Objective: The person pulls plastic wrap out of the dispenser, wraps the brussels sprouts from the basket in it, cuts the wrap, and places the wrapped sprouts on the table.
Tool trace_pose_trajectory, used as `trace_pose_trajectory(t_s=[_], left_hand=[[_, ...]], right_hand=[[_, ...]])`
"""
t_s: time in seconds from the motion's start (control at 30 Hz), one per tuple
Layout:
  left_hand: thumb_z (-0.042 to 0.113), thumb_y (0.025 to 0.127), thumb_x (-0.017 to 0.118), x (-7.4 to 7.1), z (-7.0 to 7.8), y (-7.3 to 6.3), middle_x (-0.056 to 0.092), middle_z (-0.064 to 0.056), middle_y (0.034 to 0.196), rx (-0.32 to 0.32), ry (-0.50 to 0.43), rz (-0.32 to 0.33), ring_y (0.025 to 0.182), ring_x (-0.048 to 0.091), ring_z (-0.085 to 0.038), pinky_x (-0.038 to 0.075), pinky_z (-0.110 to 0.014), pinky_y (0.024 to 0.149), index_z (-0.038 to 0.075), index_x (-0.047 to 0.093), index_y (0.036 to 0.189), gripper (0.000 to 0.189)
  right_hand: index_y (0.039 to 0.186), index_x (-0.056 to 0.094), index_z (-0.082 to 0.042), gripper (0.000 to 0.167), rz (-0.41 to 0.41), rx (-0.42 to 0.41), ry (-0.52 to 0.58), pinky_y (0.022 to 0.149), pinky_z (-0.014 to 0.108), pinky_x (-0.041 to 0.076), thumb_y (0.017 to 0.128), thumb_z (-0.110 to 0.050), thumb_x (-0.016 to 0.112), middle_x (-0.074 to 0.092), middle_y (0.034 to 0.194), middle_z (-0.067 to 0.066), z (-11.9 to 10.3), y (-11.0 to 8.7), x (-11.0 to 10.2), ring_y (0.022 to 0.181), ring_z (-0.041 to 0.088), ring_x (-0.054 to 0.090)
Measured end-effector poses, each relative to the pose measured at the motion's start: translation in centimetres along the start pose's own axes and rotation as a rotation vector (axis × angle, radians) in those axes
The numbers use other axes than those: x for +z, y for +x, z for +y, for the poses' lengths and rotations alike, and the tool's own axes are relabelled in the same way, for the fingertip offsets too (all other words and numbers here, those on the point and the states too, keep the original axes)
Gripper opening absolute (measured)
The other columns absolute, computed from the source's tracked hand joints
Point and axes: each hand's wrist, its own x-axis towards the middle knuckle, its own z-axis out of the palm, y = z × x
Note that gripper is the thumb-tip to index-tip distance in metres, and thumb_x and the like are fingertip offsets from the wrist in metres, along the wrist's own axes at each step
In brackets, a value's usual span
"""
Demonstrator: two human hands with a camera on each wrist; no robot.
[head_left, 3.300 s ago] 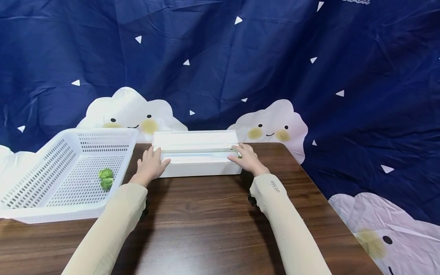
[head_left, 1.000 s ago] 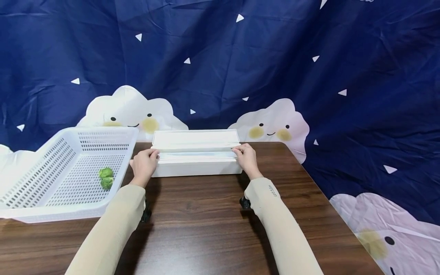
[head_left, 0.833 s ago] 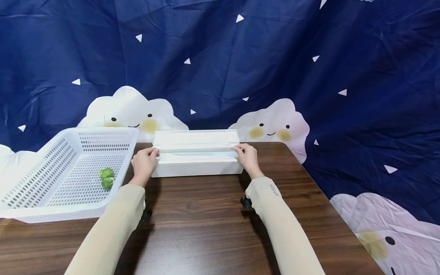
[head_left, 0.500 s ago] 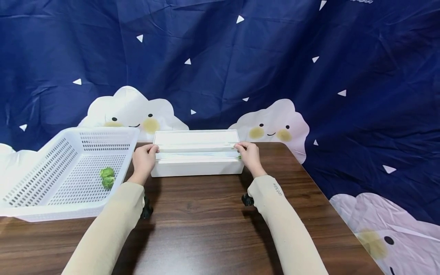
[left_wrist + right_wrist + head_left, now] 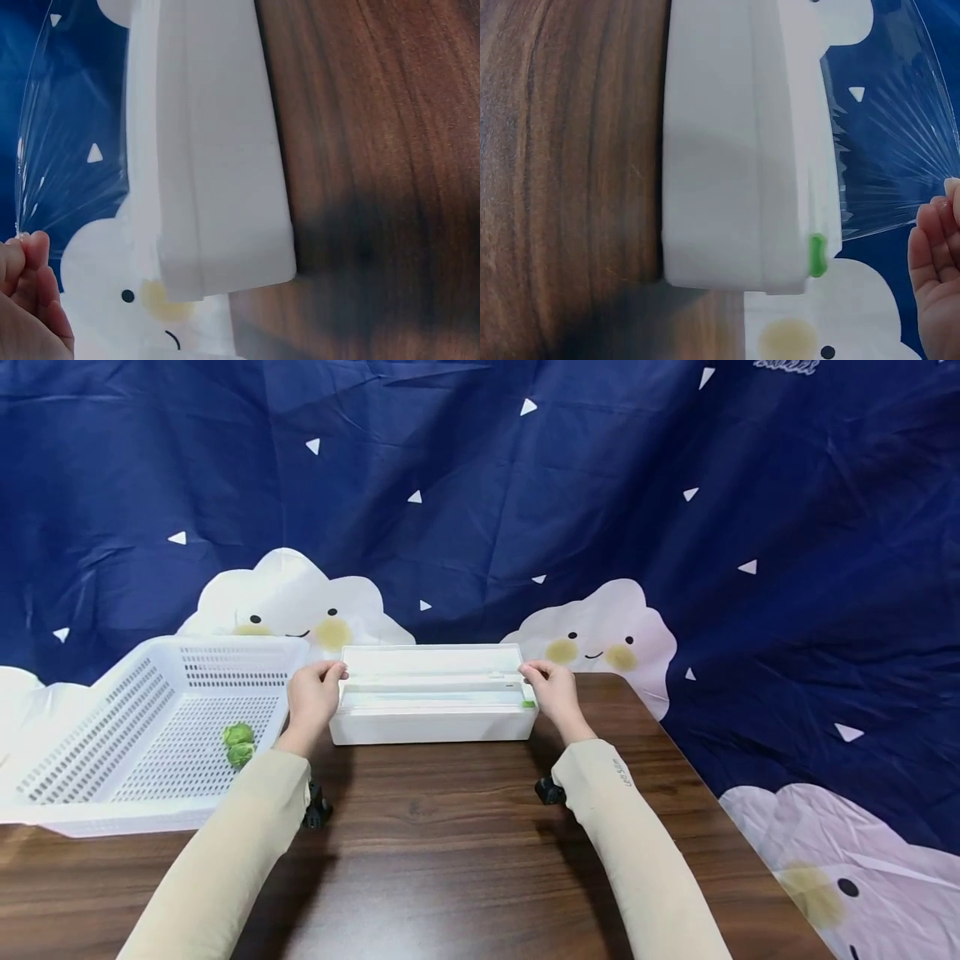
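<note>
A long white cling film dispenser (image 5: 435,727) stands at the back of the table, its lid tilted up behind. Clear cling film (image 5: 71,150) rises from it, stretched and creased toward both hands. At the dispenser's left end, my left hand (image 5: 312,700) pinches one corner of the film between thumb and fingers. My right hand (image 5: 557,695) pinches the other corner at the right end, above the green slider (image 5: 818,255). Both wrist views show the hands raised off the box, with the film (image 5: 896,142) fanning out from the fingertips.
To the left, a white perforated basket (image 5: 142,814) holds two green Brussels-sprout-like vegetables (image 5: 238,743). The dark wooden table (image 5: 420,860) runs up to a blue curtain (image 5: 465,485) printed with clouds. The table's right edge slopes off beyond the right arm.
Spread fingers on the dispenser's ends have become pinches on the film's corners. Both hands have since risen a little and moved slightly apart, drawing film up; the green slider now shows.
</note>
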Motion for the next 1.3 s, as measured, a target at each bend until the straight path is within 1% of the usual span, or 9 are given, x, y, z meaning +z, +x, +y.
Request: trace_pose_trajectory(t_s=[0.33, 0.53, 0.73, 0.83, 0.97, 1.0, 1.1, 1.23, 1.3], left_hand=[[0.019, 0.095, 0.053, -0.9, 0.6, 0.1, 0.066, -0.015, 0.087, 0.062, -0.024, 0.001, 0.076, 0.053, -0.025, 0.038, -0.032, 0.071, 0.001, 0.070, 0.090, 0.025], [0.019, 0.095, 0.052, -1.7, 1.1, -0.3, 0.066, -0.017, 0.089, 0.065, -0.056, -0.017, 0.074, 0.053, -0.020, 0.039, -0.027, 0.063, 0.000, 0.069, 0.095, 0.026], [0.018, 0.095, 0.053, -2.5, 1.5, -0.5, 0.067, -0.014, 0.089, 0.087, -0.057, -0.001, 0.077, 0.053, -0.020, 0.038, -0.028, 0.069, 0.001, 0.070, 0.096, 0.024], [0.017, 0.094, 0.053, -3.0, 1.8, -0.6, 0.067, -0.014, 0.091, 0.097, -0.071, -0.001, 0.079, 0.053, -0.020, 0.039, -0.028, 0.070, 0.001, 0.070, 0.098, 0.023], [0.016, 0.094, 0.053, -3.7, 2.3, -1.0, 0.067, -0.014, 0.089, 0.118, -0.073, 0.006, 0.074, 0.050, -0.019, 0.037, -0.026, 0.064, 0.001, 0.070, 0.096, 0.023], [0.017, 0.094, 0.053, -3.8, 2.5, -1.1, 0.067, -0.014, 0.088, 0.125, -0.066, 0.011, 0.072, 0.049, -0.019, 0.036, -0.026, 0.062, 0.001, 0.070, 0.095, 0.023], [0.015, 0.094, 0.053, -4.2, 2.8, -1.4, 0.067, -0.014, 0.087, 0.151, -0.066, 0.027, 0.069, 0.047, -0.018, 0.034, -0.024, 0.059, 0.000, 0.070, 0.094, 0.023], [0.015, 0.094, 0.053, -4.6, 3.1, -1.8, 0.068, -0.014, 0.088, 0.171, -0.094, 0.030, 0.069, 0.047, -0.015, 0.034, -0.021, 0.058, -0.001, 0.069, 0.098, 0.023], [0.016, 0.095, 0.053, -4.9, 3.2, -2.1, 0.068, -0.014, 0.089, 0.169, -0.108, 0.024, 0.070, 0.048, -0.013, 0.034, -0.020, 0.058, -0.001, 0.069, 0.100, 0.025]], right_hand=[[0.099, 0.068, 0.004, 0.021, -0.010, 0.012, 0.041, 0.069, 0.024, 0.044, 0.090, -0.014, 0.060, 0.064, 0.090, 0.014, -1.6, -0.2, -1.2, 0.080, 0.016, 0.055], [0.096, 0.068, 0.005, 0.018, -0.003, -0.051, 0.061, 0.065, 0.020, 0.043, 0.089, -0.011, 0.061, 0.063, 0.087, 0.015, -2.6, -0.7, -1.9, 0.076, 0.019, 0.054], [0.094, 0.068, 0.007, 0.018, 0.003, -0.107, 0.070, 0.059, 0.017, 0.041, 0.088, -0.009, 0.062, 0.063, 0.084, 0.017, -3.4, -1.3, -2.7, 0.075, 0.027, 0.056], [0.094, 0.068, 0.007, 0.018, -0.001, -0.135, 0.073, 0.058, 0.017, 0.041, 0.088, -0.009, 0.062, 0.063, 0.084, 0.017, -3.7, -1.6, -3.1, 0.076, 0.029, 0.057], [0.094, 0.067, 0.008, 0.018, -0.008, -0.178, 0.085, 0.062, 0.017, 0.043, 0.088, -0.009, 0.063, 0.063, 0.084, 0.018, -4.3, -2.0, -3.6, 0.077, 0.028, 0.058], [0.094, 0.067, 0.009, 0.018, -0.011, -0.186, 0.091, 0.063, 0.016, 0.044, 0.088, -0.007, 0.062, 0.063, 0.084, 0.019, -4.9, -2.4, -3.9, 0.078, 0.030, 0.059], [0.094, 0.065, 0.012, 0.018, -0.019, -0.202, 0.102, 0.065, 0.015, 0.044, 0.088, -0.004, 0.061, 0.062, 0.086, 0.022, -6.6, -3.4, -4.5, 0.075, 0.020, 0.060], [0.091, 0.064, 0.015, 0.015, -0.023, -0.225, 0.106, 0.065, 0.014, 0.044, 0.087, 0.001, 0.060, 0.061, 0.084, 0.025, -8.3, -4.6, -5.2, 0.073, 0.019, 0.059], [0.090, 0.064, 0.015, 0.014, -0.023, -0.235, 0.107, 0.065, 0.015, 0.044, 0.086, 0.002, 0.060, 0.061, 0.082, 0.025, -8.4, -4.9, -5.4, 0.074, 0.026, 0.058]])
